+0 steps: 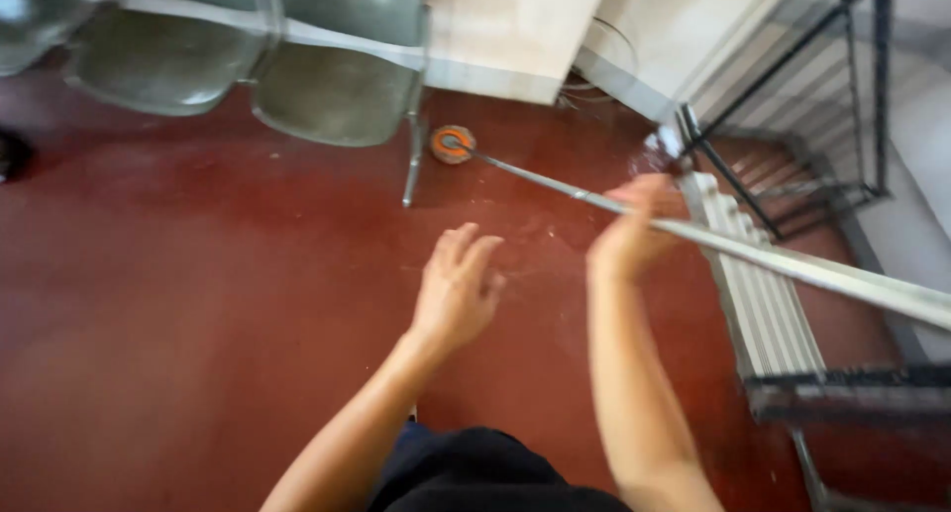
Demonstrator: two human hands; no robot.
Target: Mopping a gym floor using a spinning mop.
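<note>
My right hand [632, 233] is closed around a long metal mop handle [792, 266] that runs from the lower right up to the left. At its far end a round orange mop head [452, 144] rests on the red floor [198, 274], beside a chair leg [411, 165]. My left hand [456, 289] hovers over the floor with its fingers spread, holding nothing and a little left of the handle. The picture is blurred by motion.
Grey plastic chairs [327, 91] stand at the top left. A pale wall panel [515, 32] is behind the mop head. A white ribbed rail [758, 294] and a black metal stair railing [792, 106] border a stairwell on the right.
</note>
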